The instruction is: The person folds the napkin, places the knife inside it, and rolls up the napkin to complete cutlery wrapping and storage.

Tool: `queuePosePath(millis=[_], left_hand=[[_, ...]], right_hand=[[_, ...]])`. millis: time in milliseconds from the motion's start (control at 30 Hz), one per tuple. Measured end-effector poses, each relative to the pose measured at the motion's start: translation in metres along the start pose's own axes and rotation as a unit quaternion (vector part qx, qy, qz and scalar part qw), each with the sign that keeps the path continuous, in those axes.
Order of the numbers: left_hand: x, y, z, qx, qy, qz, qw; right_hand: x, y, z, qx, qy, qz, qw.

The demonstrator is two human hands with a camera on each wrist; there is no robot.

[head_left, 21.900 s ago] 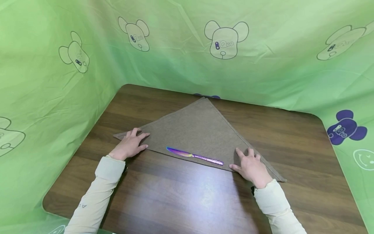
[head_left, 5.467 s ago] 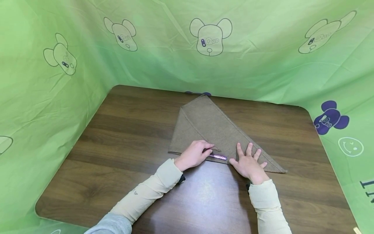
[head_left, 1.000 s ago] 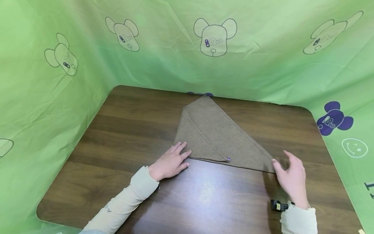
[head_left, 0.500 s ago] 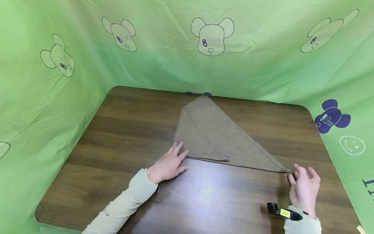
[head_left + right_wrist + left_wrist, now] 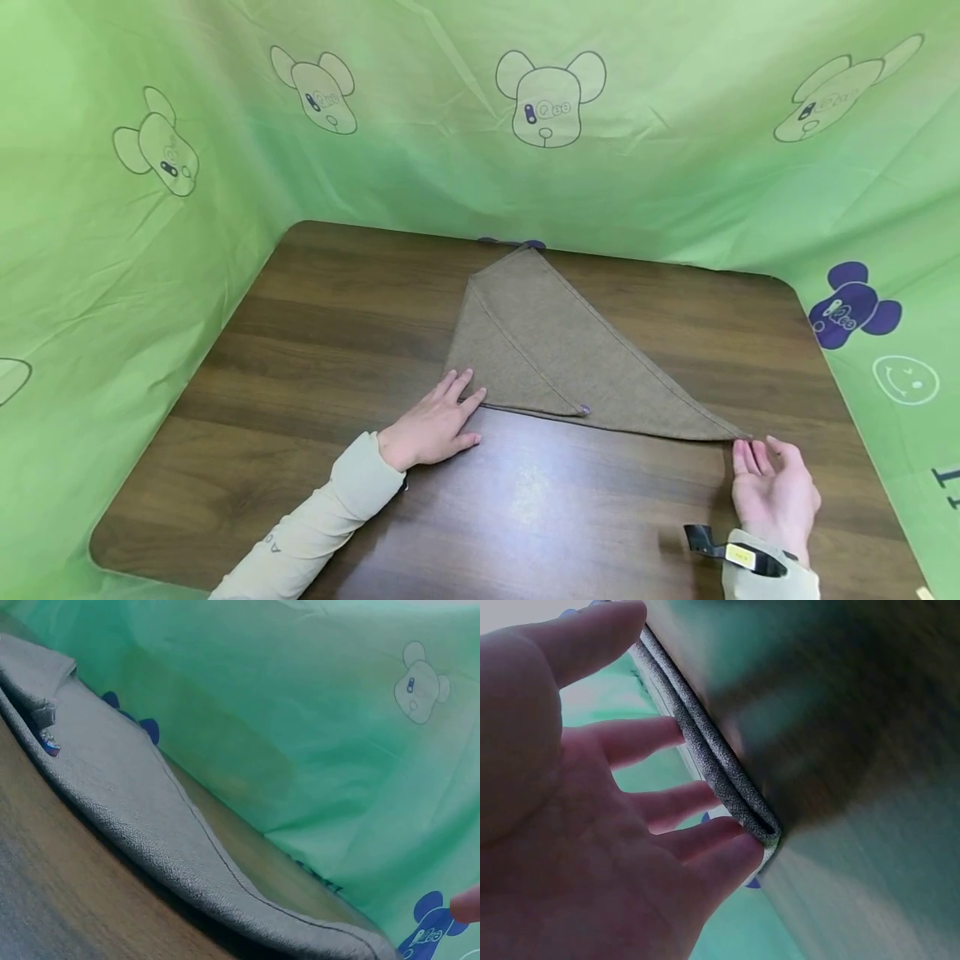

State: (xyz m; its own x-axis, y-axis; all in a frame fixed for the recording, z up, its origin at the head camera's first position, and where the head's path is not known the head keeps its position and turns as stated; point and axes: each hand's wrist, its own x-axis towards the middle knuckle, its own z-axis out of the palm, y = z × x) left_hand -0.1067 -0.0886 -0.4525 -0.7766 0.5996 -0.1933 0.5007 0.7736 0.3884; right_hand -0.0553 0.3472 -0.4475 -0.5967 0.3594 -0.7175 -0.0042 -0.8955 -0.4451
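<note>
A brown cloth napkin [image 5: 592,350] lies on the table, its left corner folded over to the right. Under that flap is the knife, hidden but for the purple end of its handle [image 5: 586,409], which also peeks out in the right wrist view. My left hand [image 5: 431,425] rests with fingers spread on the fold at lower left; in the left wrist view its fingertips touch the doubled cloth edge [image 5: 705,742]. My right hand [image 5: 776,492] pinches the napkin's right corner, palm turned up. In the right wrist view the near edge of the cloth [image 5: 150,847] bows off the wood.
The brown wooden table [image 5: 322,333] has rounded corners. A green curtain [image 5: 420,167] printed with bear heads hangs around its back and sides. A black wrist strap [image 5: 757,560] with a camera mount sits on the right wrist.
Long ago the knife lay bare on the triangle; since then the left corner was folded over it. In the last second my right hand moved to the right corner and took hold. The left stayed.
</note>
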Motion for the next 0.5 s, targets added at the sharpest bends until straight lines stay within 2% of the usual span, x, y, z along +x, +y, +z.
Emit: queuePosePath(millis=[100,300,367,500], left_hand=[[0.0,0.0002,0.0002,0.004,-0.006,-0.002,1.0],[-0.0002,0.0007,-0.0001,0.002,-0.018,-0.007,0.9998],[-0.0002,0.0004,0.0001,0.0,-0.016,-0.006,0.9999],[-0.0003,0.0003,0.0,0.004,-0.014,-0.005,0.9999]], right_hand=[[0.0028,0.0012,-0.0005,-0.005,-0.008,0.011,1.0],[0.0039,0.0029,-0.001,-0.019,-0.048,0.054,0.997],[0.0038,0.0037,-0.0015,-0.012,-0.062,0.063,0.996],[0.0048,0.0063,-0.0042,0.053,-0.08,0.067,0.993]])
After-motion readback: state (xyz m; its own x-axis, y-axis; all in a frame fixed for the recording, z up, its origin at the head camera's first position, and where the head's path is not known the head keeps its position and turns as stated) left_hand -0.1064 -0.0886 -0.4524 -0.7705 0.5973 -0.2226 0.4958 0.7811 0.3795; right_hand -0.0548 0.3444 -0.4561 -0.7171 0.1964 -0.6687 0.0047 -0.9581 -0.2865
